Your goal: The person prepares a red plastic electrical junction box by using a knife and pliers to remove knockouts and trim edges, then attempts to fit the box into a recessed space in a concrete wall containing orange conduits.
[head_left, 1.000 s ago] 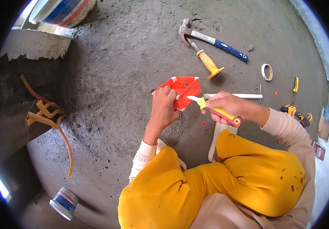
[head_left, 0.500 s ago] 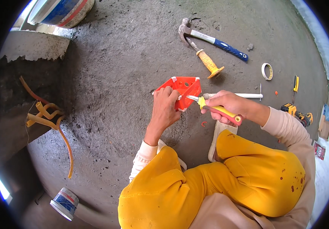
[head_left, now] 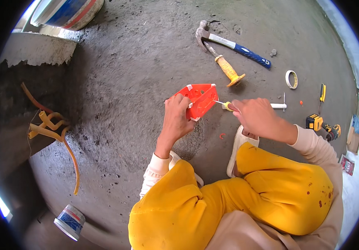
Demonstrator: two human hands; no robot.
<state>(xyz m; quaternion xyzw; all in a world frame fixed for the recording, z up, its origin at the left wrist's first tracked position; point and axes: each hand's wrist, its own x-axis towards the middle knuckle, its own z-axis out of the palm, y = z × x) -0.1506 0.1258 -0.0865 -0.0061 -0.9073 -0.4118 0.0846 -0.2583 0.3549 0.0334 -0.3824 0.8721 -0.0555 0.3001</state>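
A red plastic electrical back box [head_left: 206, 101] with white pieces at its corners is tilted a little off the grey floor. My left hand [head_left: 175, 116] grips its left side, fingers curled over the rim. In my right hand [head_left: 260, 118] is a knife [head_left: 228, 106] with a yellow and red handle, the fist closed round it. Its thin blade points left, and the tip meets or nearly meets the box's right wall. Behind my right hand lies a white rod [head_left: 277, 106] with a thin crosspiece, its middle hidden. A small red scrap [head_left: 222, 136] is on the floor nearby.
Beyond the box lie a claw hammer [head_left: 234, 45] and a yellow-handled chisel [head_left: 228, 71]. To the right are a tape roll [head_left: 288, 79], a utility knife [head_left: 322, 92] and a cordless drill [head_left: 315, 122]. Orange conduits [head_left: 46, 130] rise at left; a bucket [head_left: 70, 221] stands lower left.
My right hand has turned over, its back now up, and the knife has shifted from over the box's opening to outside its right wall. The box has tilted slightly in my left hand.
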